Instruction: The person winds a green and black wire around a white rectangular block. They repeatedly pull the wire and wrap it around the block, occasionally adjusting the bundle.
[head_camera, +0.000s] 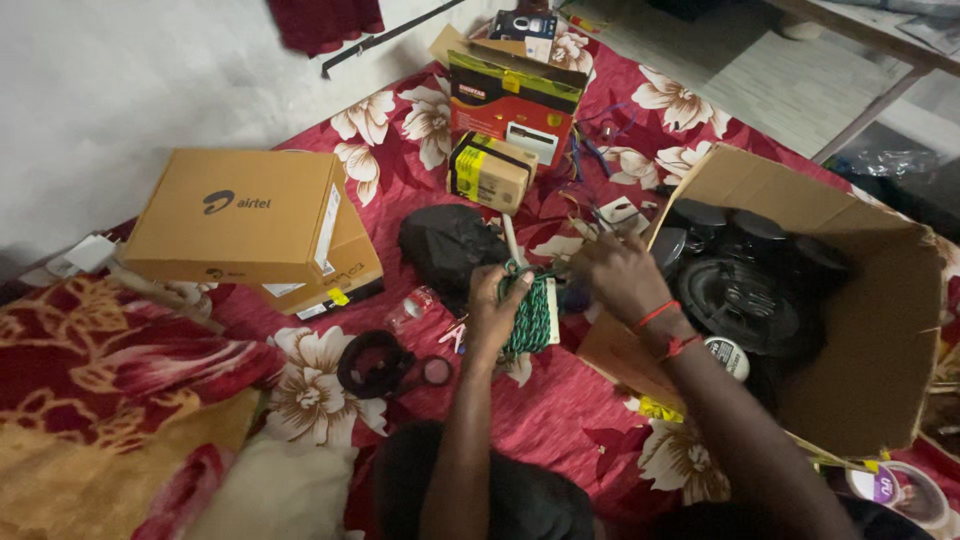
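The left hand (492, 305) is clenched around a green wound cord bundle (528, 312), held upright over the floral bedspread (560, 410), while the right hand (618, 272), just beside it, pinches something too small to tell.

This looks like a home: a red bedsheet with big flowers (560, 400) covers the floor, with a soft patterned blanket (110, 400) lying on its left side.
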